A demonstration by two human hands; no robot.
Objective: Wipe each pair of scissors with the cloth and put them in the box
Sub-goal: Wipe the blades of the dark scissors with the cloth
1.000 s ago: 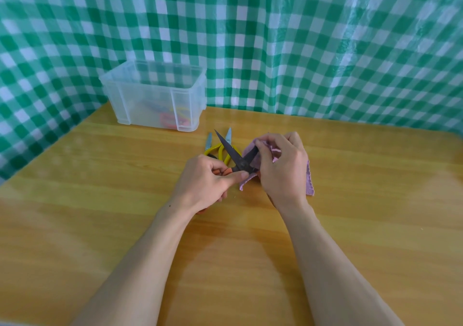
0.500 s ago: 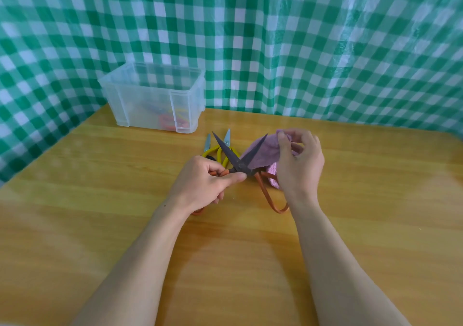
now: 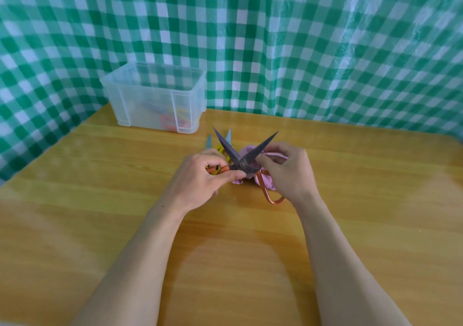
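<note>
Fingers [image 3: 234,175] of my left hand [image 3: 198,178] were curled and clamped on one orange handle loop of the dark-bladed scissors [image 3: 241,163], with the thumb pressed just below the pivot. Head view, the only one. The blades were spread wide in an X, tips pointing up and away from me, above the surface [image 3: 250,250]. The other handle loop hung down by my right wrist; I couldn't tell if it touched the surface. Fingers [image 3: 266,160] of my right hand [image 3: 292,175] were pinched together on the pink cloth [image 3: 265,184], which was bunched behind the right-hand blade and touching it near the pivot. Just behind my left hand a second pair [image 3: 228,137], with yellow handles and pale blue blades, lay on the surface, partly hidden. Further back on the left the clear box [image 3: 150,92] stood near the checked curtain [image 3: 300,50]. Orange and yellow handles showed blurred through its wall.

Handling, my guess: the scissors were rigid metal with some weight, thin handle loops, and a loose pivot that let the blades swing freely. Edges and tips looked sharp. The best hold was a handle loop or the pivot, never the edge. I judged it best to wipe along the flat from pivot out to tip, with the cloth folded over the spine. The cloth was soft, limp and light, so I could pinch it anywhere. Risks: the free handle flopping, or a blade closing on the cloth or a finger.
</note>
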